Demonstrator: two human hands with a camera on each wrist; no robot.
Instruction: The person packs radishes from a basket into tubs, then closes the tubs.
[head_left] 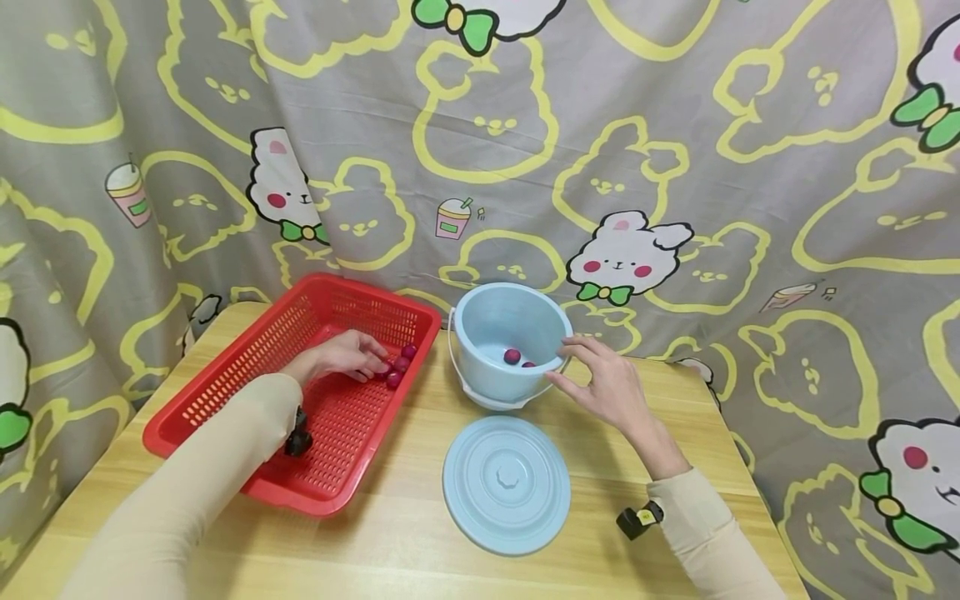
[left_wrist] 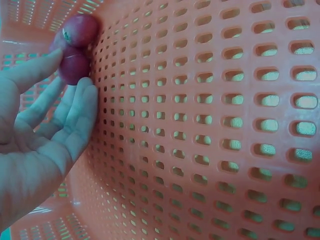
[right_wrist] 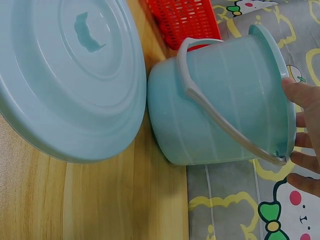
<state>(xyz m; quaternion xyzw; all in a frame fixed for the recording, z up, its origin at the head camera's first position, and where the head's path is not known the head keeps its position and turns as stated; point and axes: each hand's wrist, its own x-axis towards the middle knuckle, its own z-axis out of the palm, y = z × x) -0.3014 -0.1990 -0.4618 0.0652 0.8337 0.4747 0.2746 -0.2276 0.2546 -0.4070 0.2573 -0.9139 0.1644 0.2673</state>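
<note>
Pale left sleeve (head_left: 202, 467) crosses the red basket (head_left: 341, 425). Left hand (head_left: 345, 354) at dark red fruits (head_left: 402, 364) in its far right corner: thumb and fingers narrowed about one, grip unclear. Right hand (head_left: 606, 383) spread on bucket (head_left: 491, 379) rim, apparently steadying. Lid (head_left: 507, 517) off, mouth free; two fruits (head_left: 512, 357) inside.

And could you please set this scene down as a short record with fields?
Left hand: inside the basket, at the red balls; grip unclear
Right hand: touching the rim of the bucket
Bucket: upright, uncovered, two red balls visible inside
Handle: lowered
Lid: flat on the table, nearer the person than the bucket
Backdrop: patterned curtain
</note>
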